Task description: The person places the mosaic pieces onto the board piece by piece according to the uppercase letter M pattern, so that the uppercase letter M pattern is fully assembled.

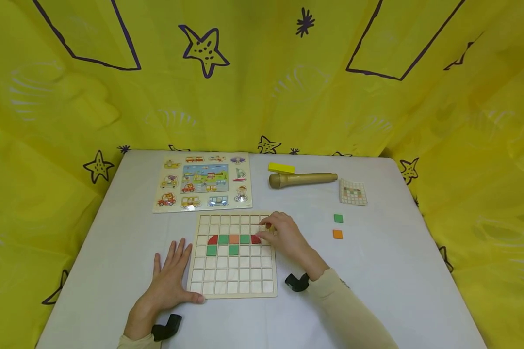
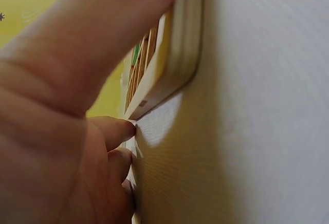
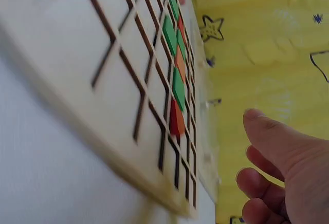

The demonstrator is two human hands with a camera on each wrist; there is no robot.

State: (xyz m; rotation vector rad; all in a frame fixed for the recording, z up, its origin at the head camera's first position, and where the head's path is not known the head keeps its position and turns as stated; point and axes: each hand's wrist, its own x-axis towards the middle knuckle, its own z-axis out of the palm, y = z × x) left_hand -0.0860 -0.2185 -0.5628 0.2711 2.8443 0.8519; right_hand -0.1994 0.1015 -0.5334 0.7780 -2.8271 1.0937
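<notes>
A pale wooden grid board (image 1: 221,274) lies on the table with red, green and orange tiles in two of its rows. My left hand (image 1: 168,281) rests beside it with spread fingers, the thumb on its near left corner; the left wrist view shows that thumb (image 2: 92,34) against the board's edge. Over the board's right side is my right hand (image 1: 288,237), close to the red tile (image 1: 255,239) at the row's end. In the right wrist view its thumb (image 3: 272,131) and loosely bent fingers stand apart, holding nothing, with a red tile (image 3: 176,118) on the grid nearby.
Right of the board lie a loose green tile (image 1: 338,218) and an orange tile (image 1: 338,234). Behind them is a small pattern card (image 1: 352,199). A gold microphone (image 1: 305,179), a yellow block (image 1: 281,168) and a vehicle picture puzzle (image 1: 174,190) lie farther back, before a yellow curtain (image 1: 244,106).
</notes>
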